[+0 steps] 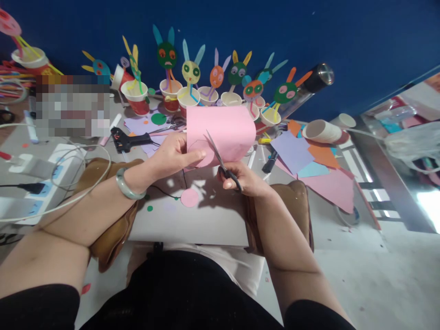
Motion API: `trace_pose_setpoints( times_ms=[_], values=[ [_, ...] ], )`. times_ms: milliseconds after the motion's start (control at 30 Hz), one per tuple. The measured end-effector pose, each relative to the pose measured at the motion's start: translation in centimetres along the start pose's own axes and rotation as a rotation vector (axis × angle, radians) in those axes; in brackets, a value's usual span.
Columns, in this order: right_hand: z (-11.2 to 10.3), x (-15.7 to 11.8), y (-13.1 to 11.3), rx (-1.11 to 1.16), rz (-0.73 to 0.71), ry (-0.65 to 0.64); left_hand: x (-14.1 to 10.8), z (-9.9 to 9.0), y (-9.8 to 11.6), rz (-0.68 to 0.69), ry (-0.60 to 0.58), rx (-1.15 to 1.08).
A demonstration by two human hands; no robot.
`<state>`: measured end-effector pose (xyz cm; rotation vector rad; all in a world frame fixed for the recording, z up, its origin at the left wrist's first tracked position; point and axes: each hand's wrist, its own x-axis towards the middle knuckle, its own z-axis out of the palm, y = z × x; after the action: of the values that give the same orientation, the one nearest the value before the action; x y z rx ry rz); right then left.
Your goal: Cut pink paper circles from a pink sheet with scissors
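My left hand (pixel 175 156) pinches the left edge of a curled sheet of pink paper (pixel 227 126), its thumb lying on the front face. A faint curved line is visible on the sheet near that thumb. In my right hand (pixel 245 176) is a pair of scissors (pixel 220 158), its black handles around my fingers and its blades pointing up and left across the paper. Whether the blades bite into the sheet, I cannot tell. Below the paper, a cut pink circle (pixel 189 198) lies on the table (pixel 199 227).
Behind the paper stand several paper cups (pixel 139 98) with rabbit-faced figures. A black glue gun (pixel 129 140) lies left, near a white power strip (pixel 51 183) and loose cables. Coloured paper sheets (pixel 292 149) and stacked cups (pixel 323 132) are at the right.
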<state>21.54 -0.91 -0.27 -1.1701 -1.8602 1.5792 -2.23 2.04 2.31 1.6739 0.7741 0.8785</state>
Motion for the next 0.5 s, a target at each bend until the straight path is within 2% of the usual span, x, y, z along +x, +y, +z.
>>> trace_pose_setpoints(
  times_ms=[267, 500],
  values=[
    [-0.08, -0.05, -0.04, -0.059, -0.023, -0.003, -0.05, 0.17, 0.04, 0.005, 0.011, -0.036],
    [0.12, -0.04, 0.02, 0.0, -0.019, -0.003, 0.02, 0.07, -0.33, 0.014, 0.025, -0.026]
  ],
)
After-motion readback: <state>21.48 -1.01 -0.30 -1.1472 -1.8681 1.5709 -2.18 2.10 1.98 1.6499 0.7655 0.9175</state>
